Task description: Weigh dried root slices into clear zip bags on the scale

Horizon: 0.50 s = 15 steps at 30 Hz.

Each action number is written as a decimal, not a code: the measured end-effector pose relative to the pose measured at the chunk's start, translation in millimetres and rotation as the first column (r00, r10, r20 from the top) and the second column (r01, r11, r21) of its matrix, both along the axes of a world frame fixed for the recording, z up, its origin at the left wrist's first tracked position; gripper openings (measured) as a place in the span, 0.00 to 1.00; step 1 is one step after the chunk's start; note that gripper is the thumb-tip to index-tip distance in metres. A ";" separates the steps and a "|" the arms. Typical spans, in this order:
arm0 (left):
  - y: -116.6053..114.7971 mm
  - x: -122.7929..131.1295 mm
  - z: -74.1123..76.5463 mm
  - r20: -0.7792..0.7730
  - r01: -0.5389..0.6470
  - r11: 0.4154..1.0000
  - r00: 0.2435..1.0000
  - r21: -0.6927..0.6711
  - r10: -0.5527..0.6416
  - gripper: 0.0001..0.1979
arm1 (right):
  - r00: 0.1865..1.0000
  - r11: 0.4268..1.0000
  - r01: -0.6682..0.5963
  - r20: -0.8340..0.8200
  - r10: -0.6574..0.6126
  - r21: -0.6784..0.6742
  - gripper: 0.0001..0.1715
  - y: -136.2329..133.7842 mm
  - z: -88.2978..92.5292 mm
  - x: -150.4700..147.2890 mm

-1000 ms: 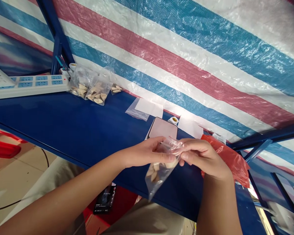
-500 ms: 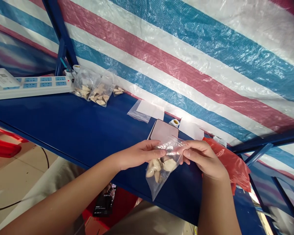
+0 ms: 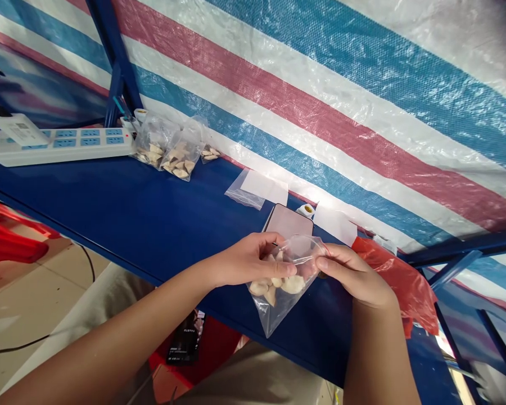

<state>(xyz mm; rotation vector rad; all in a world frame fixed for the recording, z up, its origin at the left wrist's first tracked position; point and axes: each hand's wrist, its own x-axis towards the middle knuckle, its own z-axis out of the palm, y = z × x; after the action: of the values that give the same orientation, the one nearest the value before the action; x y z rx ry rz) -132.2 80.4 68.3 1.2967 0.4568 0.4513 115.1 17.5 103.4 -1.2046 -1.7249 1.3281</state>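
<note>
From my remote seat I see a clear plastic bag (image 3: 278,310), glossy and creased, at five o'clock from the centre of my view. It is held up at a tilt, its lower corner pointing between six and seven o'clock, its upper edge towards one. Inside, several pale cream, chunky pieces (image 3: 293,284) cluster around its middle.

Left hand (image 3: 251,262) gripping, right hand (image 3: 360,277) pinching

Makeshift workspace: striped tarpaulin (image 3: 278,84) backs a blue desk (image 3: 130,197), filled bags (image 3: 179,164) and power strip (image 3: 63,154) near its far edge.
</note>
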 end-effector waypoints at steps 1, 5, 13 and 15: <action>0.4 -0.8 1.2 0.004 0.010 1.000 1.000 -0.027 -0.010 0.22 | 1.000 1.000 0.028 0.001 -0.028 -0.001 0.17 -1.4 -3.7 3.2; 4.0 -5.4 3.8 0.053 0.040 0.978 0.998 -0.205 -0.030 0.25 | 0.976 0.977 0.215 -0.042 -0.214 0.006 0.18 -6.0 -16.7 15.2; 39.1 8.1 0.6 -0.024 -0.243 0.944 0.969 -0.223 0.244 0.26 | 0.909 0.904 0.417 -0.050 -0.414 0.100 0.17 4.9 -6.8 20.8; 57.6 10.3 2.4 -0.209 -0.330 0.939 0.915 0.102 0.344 0.27 | 0.900 0.896 0.430 0.022 -0.435 0.107 0.18 9.3 -7.4 24.0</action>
<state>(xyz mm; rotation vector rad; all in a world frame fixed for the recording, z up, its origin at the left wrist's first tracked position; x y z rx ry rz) -122.0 137.9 70.7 1.3418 0.8713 0.6148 139.1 26.8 96.0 -1.4647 -1.4198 0.9414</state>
